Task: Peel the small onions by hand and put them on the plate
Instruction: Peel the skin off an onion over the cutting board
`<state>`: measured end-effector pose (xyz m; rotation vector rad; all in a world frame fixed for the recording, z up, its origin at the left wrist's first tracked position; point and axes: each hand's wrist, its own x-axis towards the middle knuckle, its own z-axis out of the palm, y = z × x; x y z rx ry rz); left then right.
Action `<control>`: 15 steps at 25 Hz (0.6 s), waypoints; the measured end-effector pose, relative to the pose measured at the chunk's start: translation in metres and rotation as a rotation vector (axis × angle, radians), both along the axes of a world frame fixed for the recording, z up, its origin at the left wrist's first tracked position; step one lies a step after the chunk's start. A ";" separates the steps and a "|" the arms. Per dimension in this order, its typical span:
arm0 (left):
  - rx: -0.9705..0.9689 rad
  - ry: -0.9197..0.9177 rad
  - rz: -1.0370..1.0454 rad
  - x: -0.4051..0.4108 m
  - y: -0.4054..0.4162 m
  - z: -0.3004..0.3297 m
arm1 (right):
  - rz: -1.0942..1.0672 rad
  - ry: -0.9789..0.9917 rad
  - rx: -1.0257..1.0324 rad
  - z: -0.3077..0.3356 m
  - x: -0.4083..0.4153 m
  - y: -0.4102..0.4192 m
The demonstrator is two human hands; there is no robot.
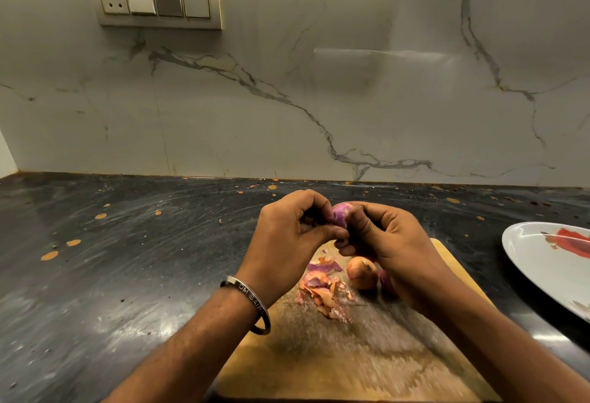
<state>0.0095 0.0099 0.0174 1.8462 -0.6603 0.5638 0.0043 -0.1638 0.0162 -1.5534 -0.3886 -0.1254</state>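
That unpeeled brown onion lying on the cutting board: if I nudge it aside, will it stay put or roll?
The unpeeled onion looks round and lies free on the flat cutting board, so a nudge would probably roll it. Its dry papery skin may slip or flake under fingers, like the peel scraps beside it. It looks small, probably light and firm.

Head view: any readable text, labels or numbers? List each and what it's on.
"OM SAIR": engraved on the metal bangle on the left wrist; the rest curves out of sight.
Switch panel on the wall: no markings legible.
Plate: a red printed pattern, no readable text.
Nothing else carries text.
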 end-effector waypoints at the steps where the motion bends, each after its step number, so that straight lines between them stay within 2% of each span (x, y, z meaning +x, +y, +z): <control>1: 0.007 -0.025 0.018 0.000 0.000 0.000 | -0.004 0.007 0.002 0.000 0.000 0.000; 5: 0.043 -0.113 0.053 -0.001 -0.002 0.000 | -0.022 0.027 0.030 0.001 0.001 0.000; 9: 0.039 -0.112 0.058 -0.002 -0.003 -0.001 | -0.046 0.020 0.014 0.002 0.001 -0.001; 12: 0.000 -0.018 0.003 -0.001 -0.003 -0.001 | -0.031 0.043 0.027 0.003 0.000 -0.001; 15: -0.121 0.126 -0.053 0.003 0.000 0.001 | 0.017 0.057 0.039 0.006 0.000 -0.001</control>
